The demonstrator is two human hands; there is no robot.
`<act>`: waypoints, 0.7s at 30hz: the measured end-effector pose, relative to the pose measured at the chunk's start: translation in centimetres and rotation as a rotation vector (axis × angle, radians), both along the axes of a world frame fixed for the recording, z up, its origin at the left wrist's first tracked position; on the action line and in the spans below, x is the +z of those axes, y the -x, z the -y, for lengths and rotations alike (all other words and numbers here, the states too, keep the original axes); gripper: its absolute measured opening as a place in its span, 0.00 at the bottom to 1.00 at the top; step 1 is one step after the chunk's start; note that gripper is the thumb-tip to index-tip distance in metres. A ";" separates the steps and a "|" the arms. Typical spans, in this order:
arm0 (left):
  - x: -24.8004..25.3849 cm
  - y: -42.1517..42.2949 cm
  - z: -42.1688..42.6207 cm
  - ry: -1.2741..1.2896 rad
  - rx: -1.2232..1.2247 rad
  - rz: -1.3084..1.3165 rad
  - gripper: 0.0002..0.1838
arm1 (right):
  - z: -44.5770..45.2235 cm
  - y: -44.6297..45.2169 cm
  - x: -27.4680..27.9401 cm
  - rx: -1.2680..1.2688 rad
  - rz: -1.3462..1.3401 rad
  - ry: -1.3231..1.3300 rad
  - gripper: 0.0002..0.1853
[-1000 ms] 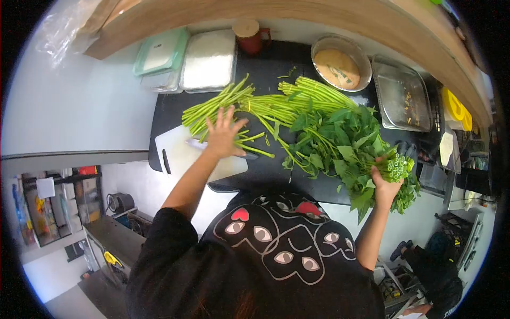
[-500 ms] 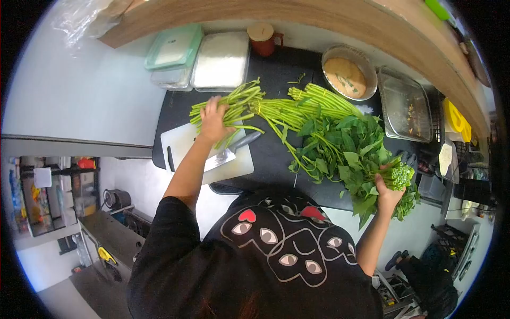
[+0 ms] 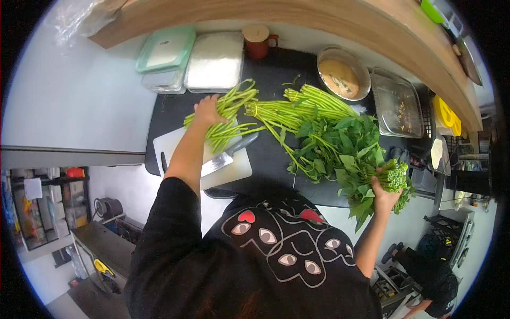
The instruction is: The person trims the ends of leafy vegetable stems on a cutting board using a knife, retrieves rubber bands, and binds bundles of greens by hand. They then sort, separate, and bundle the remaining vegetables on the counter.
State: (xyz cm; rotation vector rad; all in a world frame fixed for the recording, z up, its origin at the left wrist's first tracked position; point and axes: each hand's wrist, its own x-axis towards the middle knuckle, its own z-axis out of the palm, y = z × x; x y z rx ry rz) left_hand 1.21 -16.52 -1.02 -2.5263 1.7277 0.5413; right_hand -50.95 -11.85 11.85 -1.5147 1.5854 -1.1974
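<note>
A person's left hand point(image 3: 208, 111) closes its grip over loose green stems point(image 3: 235, 105) at the left of the black bench point(image 3: 271, 170), while the right hand point(image 3: 387, 199) clasps a leafy bunch point(image 3: 394, 176), cut ends showing, at the right. A knife point(image 3: 222, 159) lies on a white cutting board point(image 3: 241, 167) at near left. Heart-and-eyes prints mark the wearer's black shirt point(image 3: 234, 271); white lettering on a co-worker's dark top point(image 3: 442, 290), near right, is too small to read. A second ago the left hand was splayed over stems and knife; now its fingers curl at the stems' left side, and more of the knife shows
</note>
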 end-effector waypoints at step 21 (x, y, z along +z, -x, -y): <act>0.5 4.7 -8.6 0.238 -0.153 -0.028 0.41 | 0.7 -3.5 0.3 -0.032 -0.061 -0.013 0.17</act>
